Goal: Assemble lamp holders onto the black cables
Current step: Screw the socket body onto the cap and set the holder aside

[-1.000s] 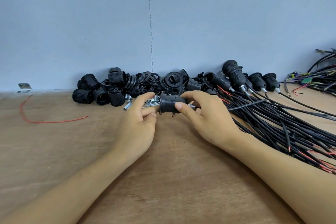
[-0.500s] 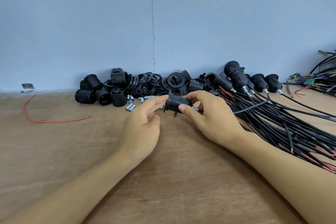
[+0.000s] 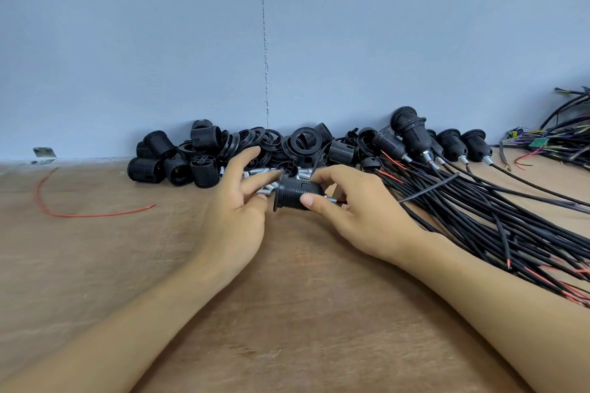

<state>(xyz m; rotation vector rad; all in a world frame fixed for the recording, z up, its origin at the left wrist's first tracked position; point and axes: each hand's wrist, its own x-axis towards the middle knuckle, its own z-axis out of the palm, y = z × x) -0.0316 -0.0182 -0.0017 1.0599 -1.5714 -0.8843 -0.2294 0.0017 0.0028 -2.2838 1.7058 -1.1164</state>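
Note:
My right hand grips a black threaded lamp holder lying sideways above the table, thumb on its front and fingers behind; a small metal tip with red wire sticks out of its right end. My left hand is beside the holder's flanged left end, fingers spread and mostly straight, fingertips close to the flange. A thick bundle of black cables fans out to the right, several ending in assembled lamp holders by the wall.
A pile of loose black holder shells and rings lies along the blue wall, with small metal sleeves behind my hands. A loose red wire curves at left. Multicoloured wires sit far right. A metal bracket is at the wall.
The left hand's fingers have opened and spread away from the holder's flange. The right hand has kept its grip on the holder and lowered it slightly.

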